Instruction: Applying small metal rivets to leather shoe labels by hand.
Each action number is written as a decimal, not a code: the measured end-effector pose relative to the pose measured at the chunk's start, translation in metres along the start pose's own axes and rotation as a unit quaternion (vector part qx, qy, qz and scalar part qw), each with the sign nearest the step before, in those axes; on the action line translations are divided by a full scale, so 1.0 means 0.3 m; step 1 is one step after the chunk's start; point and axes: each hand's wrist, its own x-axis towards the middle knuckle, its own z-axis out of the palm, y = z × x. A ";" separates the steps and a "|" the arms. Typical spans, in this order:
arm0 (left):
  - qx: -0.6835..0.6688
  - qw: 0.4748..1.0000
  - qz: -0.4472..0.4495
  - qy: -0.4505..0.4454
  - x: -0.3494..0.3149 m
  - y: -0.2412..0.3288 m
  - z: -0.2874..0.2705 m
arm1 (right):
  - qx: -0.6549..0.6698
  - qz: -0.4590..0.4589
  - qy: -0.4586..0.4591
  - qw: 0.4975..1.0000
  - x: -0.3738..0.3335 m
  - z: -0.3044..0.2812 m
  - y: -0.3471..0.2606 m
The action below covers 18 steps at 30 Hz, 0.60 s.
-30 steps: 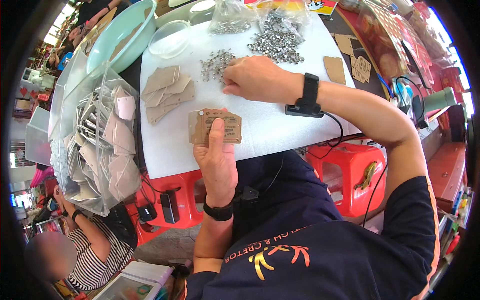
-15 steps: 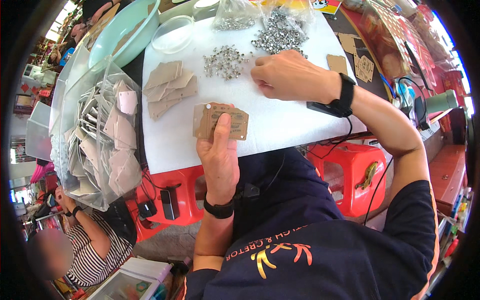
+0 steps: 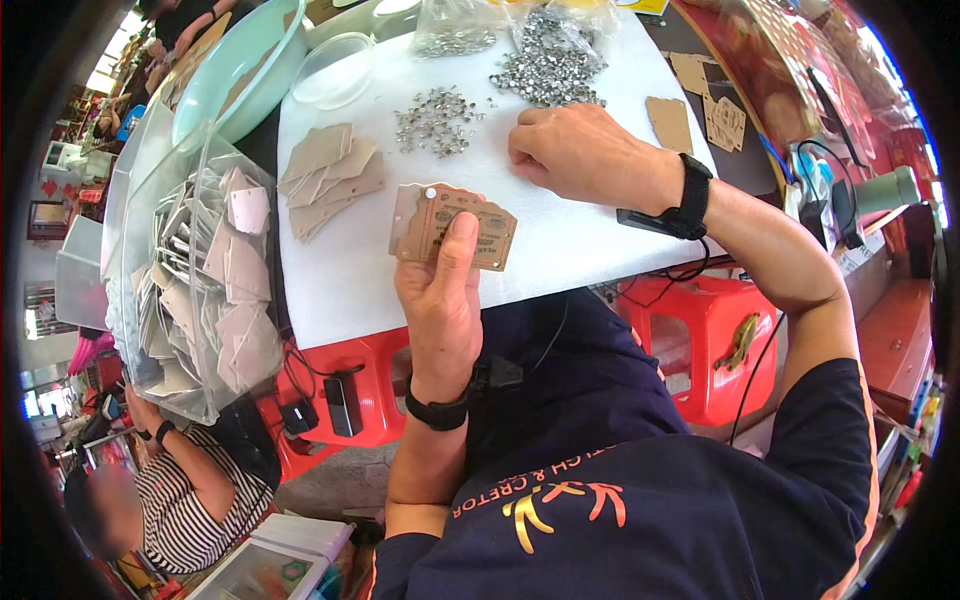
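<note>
My left hand [image 3: 440, 320] holds a brown printed card [image 3: 490, 222] with a wavy upper edge, thumb flat on its face. A paler piece shows behind it at the left, and a round silver rivet [image 3: 431, 193] sits at its top left corner. Over the white tabletop [image 3: 570, 240], my right hand [image 3: 595, 160] is closed with its fingertips curled together; whatever they hold is hidden. Left of it lies a loose scatter of small silver rivets [image 3: 435, 122], and beyond it a larger heap of rivets [image 3: 545, 70]. A fanned pile of grey-beige cards [image 3: 330, 178] lies left of the scatter.
A clear bin [image 3: 205, 400] full of cards stands at the left, with a pale green basin [image 3: 245, 75] behind. A round clear lid [image 3: 335, 72] rests nearby. Brown cards [image 3: 668, 125] lie at the right. Red stools [image 3: 700, 345] stand below the table. A person in stripes [image 3: 200, 500] sits lower left.
The card in my left hand has risen slightly and tilted, showing more of its print and the paler piece behind. My right hand has shifted a little, staying closed.
</note>
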 end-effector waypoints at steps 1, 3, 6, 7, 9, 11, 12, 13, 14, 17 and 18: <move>0.001 1.000 -0.002 -0.002 0.002 -0.001 -0.001 | -0.010 0.001 -0.001 1.000 -0.001 0.002 -0.003; -0.001 1.000 -0.007 -0.028 0.006 -0.002 -0.002 | -0.021 0.004 -0.001 1.000 -0.002 0.007 -0.011; 0.027 0.999 0.001 -0.030 0.012 -0.004 0.008 | -0.025 -0.028 0.043 0.998 -0.002 0.016 -0.012; 0.027 0.999 -0.001 -0.032 0.014 -0.004 0.011 | -0.010 -0.035 0.044 0.998 -0.003 0.019 -0.006; 0.038 0.999 0.007 -0.034 0.016 -0.002 0.018 | 0.004 -0.041 0.047 0.998 -0.007 0.020 0.000; 0.037 0.999 0.004 -0.035 0.018 -0.009 0.012 | 0.046 -0.067 0.059 0.995 -0.012 0.018 0.000; 0.034 0.999 0.003 -0.033 0.018 -0.012 0.011 | 0.046 -0.065 0.059 0.995 -0.011 0.017 0.001; 0.035 0.999 0.002 -0.034 0.018 -0.012 0.014 | 0.039 -0.050 0.046 0.997 -0.008 0.017 0.002; 0.027 0.999 -0.003 -0.033 0.018 -0.011 0.018 | 0.032 -0.034 0.033 0.998 -0.005 0.018 0.003; 0.027 0.999 -0.007 -0.029 0.020 -0.010 0.026 | 0.048 0.015 0.030 0.998 0.000 0.038 0.008; 0.033 0.999 -0.005 -0.027 0.020 -0.010 0.028 | 0.048 0.015 0.030 0.998 0.003 0.032 0.004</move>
